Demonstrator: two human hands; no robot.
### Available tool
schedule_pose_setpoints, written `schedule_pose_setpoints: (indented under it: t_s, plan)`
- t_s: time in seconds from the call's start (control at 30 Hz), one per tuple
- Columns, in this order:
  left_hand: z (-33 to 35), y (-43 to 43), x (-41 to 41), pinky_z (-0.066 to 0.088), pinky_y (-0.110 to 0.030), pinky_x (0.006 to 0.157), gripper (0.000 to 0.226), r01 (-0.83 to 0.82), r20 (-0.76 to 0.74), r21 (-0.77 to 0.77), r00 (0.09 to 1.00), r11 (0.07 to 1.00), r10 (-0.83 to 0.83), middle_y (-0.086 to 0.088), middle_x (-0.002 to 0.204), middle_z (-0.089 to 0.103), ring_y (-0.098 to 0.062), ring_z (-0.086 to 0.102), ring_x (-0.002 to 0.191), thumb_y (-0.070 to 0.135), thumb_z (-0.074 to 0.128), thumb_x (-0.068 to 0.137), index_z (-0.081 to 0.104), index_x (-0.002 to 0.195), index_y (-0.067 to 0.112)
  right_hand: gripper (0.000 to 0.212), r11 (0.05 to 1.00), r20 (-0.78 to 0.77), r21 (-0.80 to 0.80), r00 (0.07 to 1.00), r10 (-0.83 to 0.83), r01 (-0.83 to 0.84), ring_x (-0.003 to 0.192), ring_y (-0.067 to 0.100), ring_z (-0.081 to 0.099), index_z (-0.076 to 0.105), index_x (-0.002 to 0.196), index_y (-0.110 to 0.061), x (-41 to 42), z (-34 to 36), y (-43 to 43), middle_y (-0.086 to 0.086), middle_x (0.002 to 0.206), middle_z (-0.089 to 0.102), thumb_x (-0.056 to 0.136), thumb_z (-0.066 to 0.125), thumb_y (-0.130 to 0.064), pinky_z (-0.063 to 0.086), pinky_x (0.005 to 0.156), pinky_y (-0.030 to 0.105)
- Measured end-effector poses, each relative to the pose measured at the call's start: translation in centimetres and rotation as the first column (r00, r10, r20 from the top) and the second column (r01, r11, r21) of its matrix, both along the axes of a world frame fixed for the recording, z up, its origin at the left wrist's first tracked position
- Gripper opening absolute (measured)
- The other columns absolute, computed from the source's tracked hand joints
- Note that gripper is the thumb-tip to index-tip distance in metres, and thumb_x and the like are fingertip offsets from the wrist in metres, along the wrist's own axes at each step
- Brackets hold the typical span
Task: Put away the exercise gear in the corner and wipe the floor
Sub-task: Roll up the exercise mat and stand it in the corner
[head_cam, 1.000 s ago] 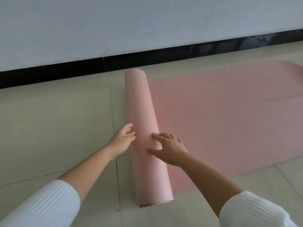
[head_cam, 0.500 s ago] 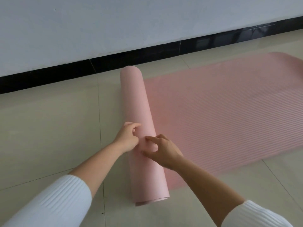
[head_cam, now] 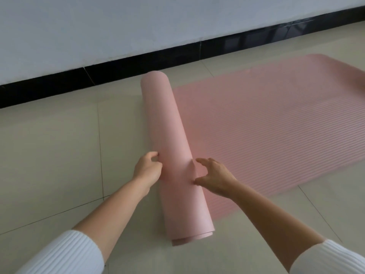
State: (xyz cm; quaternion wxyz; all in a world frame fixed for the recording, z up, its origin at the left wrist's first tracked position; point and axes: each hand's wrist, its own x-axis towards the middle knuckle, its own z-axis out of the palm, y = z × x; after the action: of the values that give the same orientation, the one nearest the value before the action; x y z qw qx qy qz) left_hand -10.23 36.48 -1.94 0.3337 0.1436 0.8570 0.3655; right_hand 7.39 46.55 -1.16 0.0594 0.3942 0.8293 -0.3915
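Observation:
A pink yoga mat lies on the tiled floor, partly rolled. Its rolled part [head_cam: 167, 123] is a long tube running from near the wall toward me. The flat ribbed part [head_cam: 266, 123] stretches away to the right. My left hand [head_cam: 147, 169] is at the tube's left side with its fingers curled against it. My right hand [head_cam: 214, 177] cups the tube's right side, thumb and curved fingers touching it where the tube meets the flat part. Both hands hold the tube around its middle.
A white wall with a black skirting board [head_cam: 138, 66] runs across the back, close to the tube's far end. Beige floor tiles [head_cam: 59, 155] lie bare to the left of the tube and in front of it.
Both hands were close together on top of the tube; they have spread apart to its left and right sides. The view has shifted slightly.

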Motion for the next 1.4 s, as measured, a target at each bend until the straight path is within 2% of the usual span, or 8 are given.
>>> schedule_pose_setpoints:
  t_s: [0.13,0.23,0.37,0.53,0.77,0.97,1.13,1.4]
  plan:
    - [1.1,2.3,1.8,0.038,-0.016,0.074,0.048,0.162,0.02,0.03,0.986,0.986,-0.163,0.009,0.108,0.068,-0.01,0.056,0.106,-0.003,0.037,0.084,0.06,0.117,0.023,0.066,0.998,-0.131,0.046,0.99,-0.044,0.05,0.115,0.018,0.053,0.042,0.141,-0.028,0.2,0.7,1.3,-0.004,0.127,0.051,0.078,0.06,-0.023,0.048,0.09,0.036]
    - [2.0,4.2,3.7,0.038,-0.018,0.069,0.054,0.255,0.088,0.078,0.961,0.964,-0.262,0.014,0.104,0.068,-0.007,0.054,0.099,-0.007,0.031,0.081,0.059,0.112,0.026,0.066,0.998,-0.061,0.058,0.998,-0.034,0.037,0.115,0.02,0.05,0.037,0.142,-0.032,0.4,1.0,1.9,-0.003,0.132,0.043,0.082,0.061,-0.041,0.047,0.092,0.037]
    - [1.9,6.4,3.6,0.04,-0.019,0.077,0.049,0.26,0.096,0.103,0.958,0.96,-0.269,0.01,0.1,0.068,-0.012,0.055,0.106,-0.008,0.034,0.083,0.058,0.114,0.022,0.091,0.995,0.139,0.075,0.989,0.053,-0.064,0.128,0.019,0.039,0.025,0.146,-0.032,2.2,0.7,4.0,-0.006,0.14,0.037,0.071,0.066,-0.065,0.037,0.103,0.043]
    - [3.0,8.4,4.5,0.026,-0.03,0.11,0.056,0.287,-0.052,-0.138,0.954,0.948,-0.296,-0.013,0.149,0.031,-0.025,0.029,0.138,0.007,0.047,0.089,0.035,0.143,0.013,0.104,0.998,0.15,-0.061,0.989,-0.014,0.024,0.133,0.02,0.033,0.014,0.15,-0.035,4.3,1.3,7.4,-0.005,0.145,0.032,0.067,0.072,-0.06,0.037,0.104,0.048]
    - [5.2,11.6,7.7,0.016,-0.033,0.116,0.059,0.45,0.014,-0.215,0.889,0.867,-0.458,-0.011,0.152,0.026,-0.026,0.003,0.145,0.005,0.038,0.09,0.031,0.145,0.025,0.079,0.989,0.233,0.042,0.964,0.128,-0.142,0.131,0.019,0.034,0.021,0.148,-0.042,6.9,2.6,10.9,-0.006,0.144,0.034,0.081,0.062,-0.043,0.033,0.103,0.043]
    - [6.6,15.7,9.5,0.017,-0.036,0.116,0.065,0.669,0.006,-0.214,0.73,0.712,-0.683,0.002,0.158,0.012,-0.015,-0.008,0.146,0.0,0.032,0.085,0.034,0.141,0.032,0.062,0.988,0.118,0.141,0.992,0.039,-0.056,0.128,0.02,0.037,0.031,0.142,-0.03,7.8,4.7,9.9,-0.004,0.141,0.037,0.086,0.055,-0.041,0.032,0.102,0.038]
    - [5.6,18.5,9.0,0.017,-0.033,0.118,0.067,0.817,0.03,-0.188,0.56,0.545,-0.828,0.0,0.157,0.02,-0.015,0.016,0.145,-0.004,0.03,0.084,0.034,0.142,0.029,0.079,0.971,0.214,0.225,0.977,0.026,-0.075,0.133,0.021,0.033,0.026,0.143,-0.026,8.5,3.9,9.3,-0.002,0.145,0.031,0.08,0.059,-0.059,0.03,0.104,0.041]
    - [1.7,20.4,9.4,0.008,-0.038,0.119,0.062,0.901,-0.33,-0.236,0.279,0.365,-0.902,0.012,0.158,0.007,-0.006,0.003,0.145,0.007,0.041,0.092,0.021,0.148,0.022,0.079,0.989,0.276,0.129,0.956,-0.1,0.066,0.129,0.019,0.039,0.015,0.146,-0.046,11.5,3.3,13.1,-0.008,0.141,0.04,0.08,0.051,-0.069,0.033,0.102,0.043]
